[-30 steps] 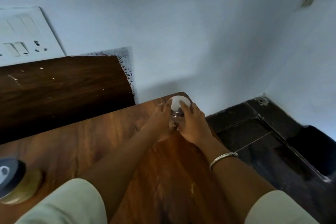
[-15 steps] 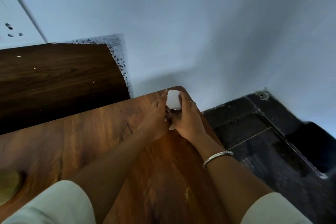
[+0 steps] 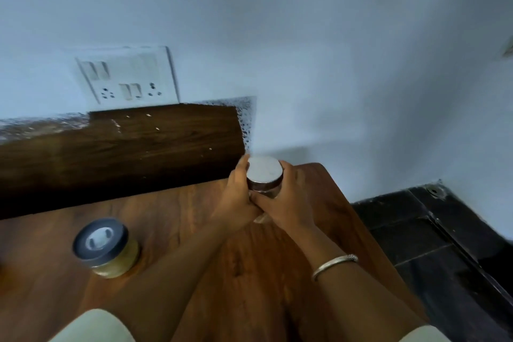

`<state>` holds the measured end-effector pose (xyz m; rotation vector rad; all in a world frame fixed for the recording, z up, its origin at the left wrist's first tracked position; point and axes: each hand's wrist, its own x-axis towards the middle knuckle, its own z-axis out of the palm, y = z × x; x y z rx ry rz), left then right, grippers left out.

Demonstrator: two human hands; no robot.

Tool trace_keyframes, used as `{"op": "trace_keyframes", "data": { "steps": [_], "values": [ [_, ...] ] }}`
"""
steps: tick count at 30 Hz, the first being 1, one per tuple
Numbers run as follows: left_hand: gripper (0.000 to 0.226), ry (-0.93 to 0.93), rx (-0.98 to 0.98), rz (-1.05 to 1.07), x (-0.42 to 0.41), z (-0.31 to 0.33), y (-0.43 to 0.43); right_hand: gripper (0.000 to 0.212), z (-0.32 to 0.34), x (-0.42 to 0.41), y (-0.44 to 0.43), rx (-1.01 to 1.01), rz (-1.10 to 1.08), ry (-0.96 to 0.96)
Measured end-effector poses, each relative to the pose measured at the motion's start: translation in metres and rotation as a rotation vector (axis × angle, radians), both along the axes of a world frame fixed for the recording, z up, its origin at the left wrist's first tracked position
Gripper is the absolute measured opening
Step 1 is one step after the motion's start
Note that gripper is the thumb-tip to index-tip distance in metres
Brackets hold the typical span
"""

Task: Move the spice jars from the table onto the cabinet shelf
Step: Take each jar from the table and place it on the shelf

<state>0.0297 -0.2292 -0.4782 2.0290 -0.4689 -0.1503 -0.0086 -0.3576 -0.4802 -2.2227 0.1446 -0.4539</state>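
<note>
Now your left hand (image 3: pixel 238 197) and right hand (image 3: pixel 288 203) both curl round 1 spice jar (image 3: pixel 263 189) near the far right corner of the tabletop (image 3: pixel 194 230), 1 on each side of its clear glass body, under a flat, round, silvery lid (image 3: pixel 264 171). That 2-sided hold likely steadies the smooth glass for lifting. A 2nd jar (image 3: pixel 105 247), squat, dark-lidded, with yellowish contents, stands well apart on the glossy wood grain. No cabinet shelf shows.
</note>
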Motion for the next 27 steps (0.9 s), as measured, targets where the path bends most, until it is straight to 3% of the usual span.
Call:
{"op": "trace_keyframes", "data": {
  "steps": [5, 8, 15, 19, 22, 27],
  "values": [
    [0.106, 0.043, -0.085, -0.002, -0.022, 0.052, 0.077, 0.087, 0.042, -0.019, 0.058, 0.011, 0.111, 0.031],
    [0.102, 0.061, -0.138, -0.031, -0.035, 0.081, 0.127, 0.090, 0.066, -0.027, 0.095, 0.140, 0.204, 0.090],
    [0.086, 0.125, -0.294, -0.082, -0.062, 0.116, 0.222, 0.073, 0.097, -0.047, 0.187, 0.460, 0.419, 0.147],
    [0.068, 0.106, -0.442, -0.010, -0.078, 0.120, 0.259, 0.074, 0.105, -0.059, 0.228, 0.460, 0.432, 0.112],
    [0.064, 0.029, -0.425, 0.036, -0.092, 0.121, 0.276, 0.073, 0.109, -0.066, 0.250, 0.444, 0.407, 0.066],
    [0.066, 0.081, -0.463, 0.053, -0.104, 0.124, 0.293, 0.097, 0.115, -0.072, 0.279, 0.306, 0.273, -0.014]
  ]
}}
